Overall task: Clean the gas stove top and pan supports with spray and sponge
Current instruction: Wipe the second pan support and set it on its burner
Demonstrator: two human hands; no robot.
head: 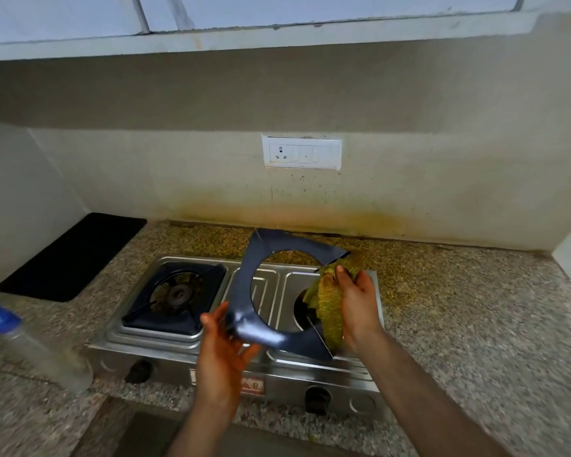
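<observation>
Two hands on lifted pan support point(271, 285)

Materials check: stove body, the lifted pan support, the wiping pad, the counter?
Stove body: likely stainless steel, brushed and shiny.
Pan support: probably enamelled or painted metal, glossy dark blue-black sheet with highlights.
Wiping pad: yellow-green woven or mesh scrub fabric, limp; exact fibre unclear.
Counter: speckled, granite-like stone.

Lifted pan support point(261, 291), cloth point(327, 298) against it

Dark blue pan support point(261, 258), yellow-green sponge point(327, 305)
</observation>
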